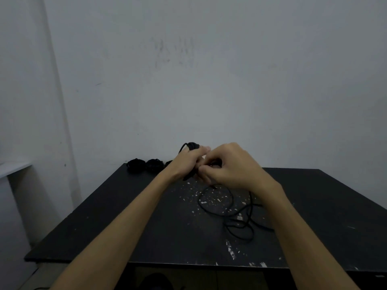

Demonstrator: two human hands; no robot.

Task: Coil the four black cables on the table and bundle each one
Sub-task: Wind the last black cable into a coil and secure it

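Above the table's (104,216) far edge, the left hand (188,161) grips a partly wound black cable coil (191,146); the right hand (228,166) pinches its strand. The loose cable (230,210) loops mid-table. Three finished bundles (144,164) sit at the far left corner, against a grey wall (209,70).

The black cable (228,208) I'm coiling is partly wound into a bunch (191,146) held up at 12 o'clock; its loose tail loops on the tabletop toward 5 o'clock. Coiled black bundles (144,164) lie at 10 o'clock.
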